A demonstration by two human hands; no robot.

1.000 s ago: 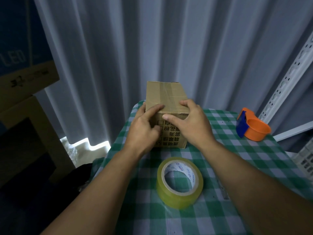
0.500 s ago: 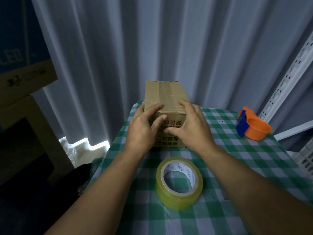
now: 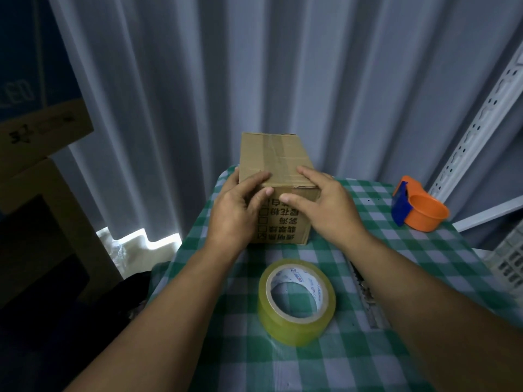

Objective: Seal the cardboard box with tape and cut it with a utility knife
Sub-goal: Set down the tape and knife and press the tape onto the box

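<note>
A small cardboard box (image 3: 273,154) with dark printed characters on its near face stands at the far end of the green checked table (image 3: 396,250); clear tape runs along its closed top. My left hand (image 3: 235,210) grips its near left corner, fingers over the top edge. My right hand (image 3: 325,205) rests on the near right top edge, thumb on the front face. A roll of yellowish clear tape (image 3: 295,301) lies flat on the cloth between my forearms. A utility knife (image 3: 365,292) lies partly hidden under my right forearm.
An orange and blue tape dispenser (image 3: 418,207) sits at the table's far right. Grey curtains hang close behind the box. Large cartons (image 3: 42,131) are stacked to the left, a white perforated shelf post (image 3: 481,117) and a white crate (image 3: 506,264) to the right.
My right hand has slid from the box's front face up to its top right edge. My left hand's fingers have shifted slightly on the near corner. The box stays in place.
</note>
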